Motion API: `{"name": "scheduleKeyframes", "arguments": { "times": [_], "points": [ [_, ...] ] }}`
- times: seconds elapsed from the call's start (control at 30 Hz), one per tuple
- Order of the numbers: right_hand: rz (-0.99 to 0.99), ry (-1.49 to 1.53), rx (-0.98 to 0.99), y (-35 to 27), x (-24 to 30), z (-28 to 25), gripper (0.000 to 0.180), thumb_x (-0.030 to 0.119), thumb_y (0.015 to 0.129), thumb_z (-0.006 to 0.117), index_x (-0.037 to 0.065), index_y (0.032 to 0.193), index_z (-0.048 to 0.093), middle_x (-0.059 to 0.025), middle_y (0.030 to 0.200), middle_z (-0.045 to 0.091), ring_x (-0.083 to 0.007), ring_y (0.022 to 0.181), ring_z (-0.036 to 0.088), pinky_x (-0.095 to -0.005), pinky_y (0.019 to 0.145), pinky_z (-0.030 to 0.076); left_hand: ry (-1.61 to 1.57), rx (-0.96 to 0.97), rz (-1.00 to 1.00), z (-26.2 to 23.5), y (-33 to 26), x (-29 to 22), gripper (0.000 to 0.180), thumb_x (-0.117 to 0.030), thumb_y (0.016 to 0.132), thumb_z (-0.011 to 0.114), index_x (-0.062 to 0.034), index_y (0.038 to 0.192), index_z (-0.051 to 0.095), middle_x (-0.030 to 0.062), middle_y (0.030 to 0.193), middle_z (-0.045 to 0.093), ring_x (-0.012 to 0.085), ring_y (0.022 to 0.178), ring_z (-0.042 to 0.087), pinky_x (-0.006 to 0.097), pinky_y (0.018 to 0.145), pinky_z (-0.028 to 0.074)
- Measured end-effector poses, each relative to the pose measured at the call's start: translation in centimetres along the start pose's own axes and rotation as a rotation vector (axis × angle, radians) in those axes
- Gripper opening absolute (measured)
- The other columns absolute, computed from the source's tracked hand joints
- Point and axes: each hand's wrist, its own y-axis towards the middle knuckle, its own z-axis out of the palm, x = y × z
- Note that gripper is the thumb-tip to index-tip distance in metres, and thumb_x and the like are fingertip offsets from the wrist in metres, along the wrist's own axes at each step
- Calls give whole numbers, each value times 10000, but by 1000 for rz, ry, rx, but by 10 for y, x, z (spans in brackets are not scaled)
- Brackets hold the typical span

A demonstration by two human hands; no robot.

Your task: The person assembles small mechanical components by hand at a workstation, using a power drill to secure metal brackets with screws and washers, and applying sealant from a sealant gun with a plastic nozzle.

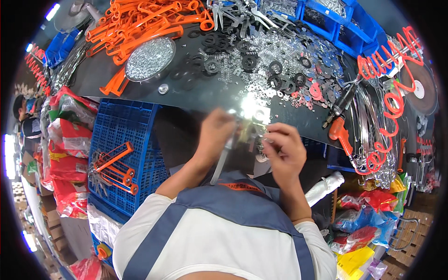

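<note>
Over the front edge of the dark bench, a shiny metal piece point(243, 133) lies between my hands, partly washed out by glare. My left hand point(215, 132), somewhat blurred, is closed on it from the left. A long grey metal lever point(221, 163) hangs below that hand toward my body. To the right of the metal piece, my right hand point(285, 150) has its thumb and fingers bent together in a pinch. What sits between those fingertips is too small to make out. Just beyond both hands lie loose springs, washers and small metal parts point(266, 60).
Orange metal frames point(144, 23) are piled at the back left, beside a round dish of small parts point(150, 59). A blue crate point(123, 154) stands left of me. Blue bins point(345, 28) line the back right. An orange-handled power driver point(340, 133) and red coiled hose point(396, 93) are at right.
</note>
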Motion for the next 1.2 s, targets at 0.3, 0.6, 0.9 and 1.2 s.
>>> {"name": "scheduleKeyframes", "arguments": {
  "times": [0.3, 0.6, 0.9, 1.2],
  "points": [
    [-382, -82, 107, 16, 3, 37, 231, -84, 702, 684, -13, 915, 628, -145, 898, 668, -259, 731, 655, -303, 649, 524, -139, 29, 216, -15, -8, 17, 127, -50, 807, 572, 28, 904, 549, 79, 768, 606, 92, 629, 548, 233, 540, 442],
    [-640, -286, 97, 7, -9, 48, 180, -25, 717, 653, -59, 892, 632, -186, 938, 652, -275, 736, 647, -317, 628, 526, -5, 110, 201, -19, -6, 20, 205, -95, 810, 606, 25, 971, 563, 76, 845, 617, 79, 641, 539, 229, 528, 432],
    [-470, -207, 99, 0, -28, 29, 350, 25, 694, 642, -57, 1032, 601, -194, 1066, 619, -318, 909, 624, -359, 784, 514, -396, 357, 69, -15, -7, 18, 496, -179, 754, 725, 40, 1141, 506, 117, 1018, 607, 151, 908, 603, 262, 761, 495],
    [834, -1267, -269, -12, -161, -245, 253, 217, 787, 648, -21, 871, 634, -220, 901, 639, -384, 887, 617, -456, 755, 489, -535, 275, 201, -53, -1, 11, 557, -248, 790, 693, 68, 1174, 444, 196, 1067, 576, 244, 909, 600, 354, 833, 491]
  ]
}}
